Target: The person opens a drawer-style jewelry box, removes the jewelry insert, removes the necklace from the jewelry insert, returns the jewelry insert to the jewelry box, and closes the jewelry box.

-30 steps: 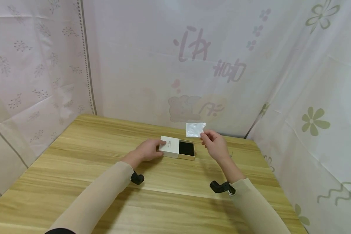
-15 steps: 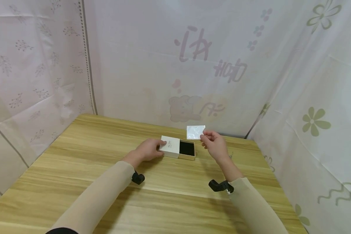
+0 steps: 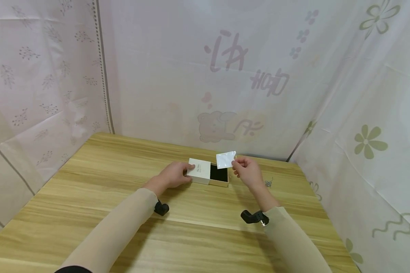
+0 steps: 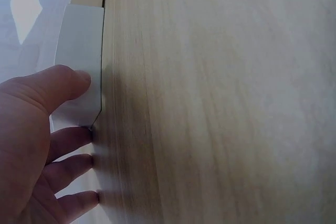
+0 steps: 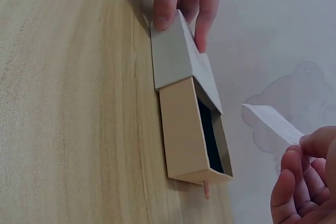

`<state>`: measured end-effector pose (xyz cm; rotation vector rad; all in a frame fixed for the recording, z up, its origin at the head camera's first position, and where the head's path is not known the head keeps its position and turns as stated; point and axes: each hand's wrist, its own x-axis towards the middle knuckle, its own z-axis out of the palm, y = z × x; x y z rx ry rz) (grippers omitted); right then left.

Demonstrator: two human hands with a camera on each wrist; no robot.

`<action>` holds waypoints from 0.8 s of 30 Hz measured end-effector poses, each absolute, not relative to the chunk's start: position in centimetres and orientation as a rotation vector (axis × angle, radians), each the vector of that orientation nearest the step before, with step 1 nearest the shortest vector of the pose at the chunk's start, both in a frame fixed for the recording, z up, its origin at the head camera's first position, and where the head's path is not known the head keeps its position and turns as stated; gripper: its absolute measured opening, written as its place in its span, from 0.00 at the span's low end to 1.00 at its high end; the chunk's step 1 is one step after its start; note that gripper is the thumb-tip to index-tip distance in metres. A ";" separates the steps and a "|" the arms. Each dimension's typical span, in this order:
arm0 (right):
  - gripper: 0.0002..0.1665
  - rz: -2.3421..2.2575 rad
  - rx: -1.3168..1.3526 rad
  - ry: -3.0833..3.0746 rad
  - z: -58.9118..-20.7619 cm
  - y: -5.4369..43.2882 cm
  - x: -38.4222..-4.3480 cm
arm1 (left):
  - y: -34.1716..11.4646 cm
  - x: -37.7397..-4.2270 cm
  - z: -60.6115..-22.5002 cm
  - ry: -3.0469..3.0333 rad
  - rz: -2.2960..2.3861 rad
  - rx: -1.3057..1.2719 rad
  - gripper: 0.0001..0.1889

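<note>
On the tabletop (image 3: 191, 246), the box sleeve (image 3: 199, 171) is gripped by the left hand (image 3: 172, 175), while the packet (image 3: 224, 160), pinched by one edge in the right hand (image 3: 249, 173) above the extended drawer (image 5: 184, 135), could be snagged on its rim (image 5: 221, 175) if lowered tilted.

Curtained booth (image 3: 157, 94), printed drapes (image 3: 379, 178), wooden table (image 3: 89, 182)

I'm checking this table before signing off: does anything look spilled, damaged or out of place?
Nothing looks spilled or damaged. One mild oddity: a small silvery item lies loose on the table, right of and apart from the partly open box; too small to identify.
</note>
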<state>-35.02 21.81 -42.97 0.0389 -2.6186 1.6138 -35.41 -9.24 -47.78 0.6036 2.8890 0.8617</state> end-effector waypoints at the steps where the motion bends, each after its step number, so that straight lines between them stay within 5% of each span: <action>1: 0.16 1.618 0.028 -2.624 -43.1 21.8 -35.0 | -9.2 -35.4 -47.7 2.888 0.863 0.603 0.31; 24: 0.15 1.585 -0.018 -2.729 -45.3 20.2 -35.2 | -9.3 -35.3 -47.7 2.874 0.909 0.584 0.31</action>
